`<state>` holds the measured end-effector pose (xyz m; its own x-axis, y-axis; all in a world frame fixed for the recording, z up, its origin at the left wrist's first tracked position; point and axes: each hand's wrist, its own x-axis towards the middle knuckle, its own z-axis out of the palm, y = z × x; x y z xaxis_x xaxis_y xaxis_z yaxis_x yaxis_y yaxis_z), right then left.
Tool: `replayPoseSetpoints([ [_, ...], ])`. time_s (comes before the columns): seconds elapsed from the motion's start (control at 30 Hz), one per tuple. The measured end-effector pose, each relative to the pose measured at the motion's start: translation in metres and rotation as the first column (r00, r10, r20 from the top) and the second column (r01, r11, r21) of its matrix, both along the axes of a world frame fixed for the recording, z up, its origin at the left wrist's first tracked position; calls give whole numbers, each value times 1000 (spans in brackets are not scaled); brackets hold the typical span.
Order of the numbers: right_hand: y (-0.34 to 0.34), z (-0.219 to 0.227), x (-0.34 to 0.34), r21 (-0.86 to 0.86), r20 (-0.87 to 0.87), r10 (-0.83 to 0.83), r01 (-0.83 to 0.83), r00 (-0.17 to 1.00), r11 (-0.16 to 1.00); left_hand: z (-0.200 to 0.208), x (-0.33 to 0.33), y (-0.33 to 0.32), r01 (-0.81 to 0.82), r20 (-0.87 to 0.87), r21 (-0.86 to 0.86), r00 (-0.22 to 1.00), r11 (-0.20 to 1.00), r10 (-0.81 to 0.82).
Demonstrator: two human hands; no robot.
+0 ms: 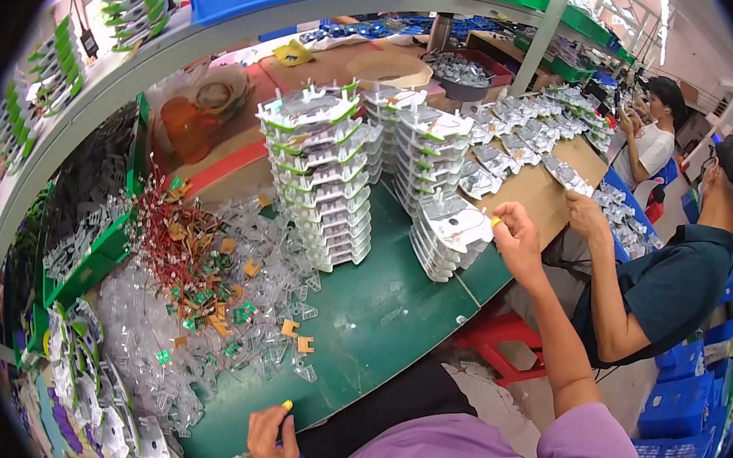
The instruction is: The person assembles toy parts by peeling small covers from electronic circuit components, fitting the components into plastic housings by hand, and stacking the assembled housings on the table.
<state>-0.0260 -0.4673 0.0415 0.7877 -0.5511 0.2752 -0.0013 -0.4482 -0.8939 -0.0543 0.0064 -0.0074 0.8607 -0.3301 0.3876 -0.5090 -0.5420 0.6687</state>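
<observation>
My right hand (pixel 516 237) reaches out to the right edge of a short stack of white plastic trays (pixel 450 234) on the green table (pixel 386 308). Its fingers pinch together at the top tray's rim, with a yellow cot on one fingertip. Whether it grips the tray I cannot tell. My left hand (pixel 272 441) rests at the table's near edge, fingers curled, a yellow cot on the index fingertip, nothing in it. Taller stacks of white trays with green tabs (pixel 324 170) stand behind.
A heap of clear plastic housings (pixel 204 320), red wires and small green and orange parts (pixel 196 263) lies left. A green bin (pixel 89 250) holds metal parts. A co-worker in a dark shirt (pixel 672 287) sits right at a cardboard sheet (pixel 542 191) with trays.
</observation>
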Motion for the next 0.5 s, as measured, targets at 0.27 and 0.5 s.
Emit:
replayPoseSetpoints([
  [0.27, 7, -13, 9, -92, 150, -140, 155, 979, 984, -6, -1, 5, -36, -5, -10, 999, 999, 36],
  [0.5, 152, 13, 6, -393, 16, 432, -391, 902, 832, -17, 10, -1, 1, -50, -73, 999, 997, -5],
])
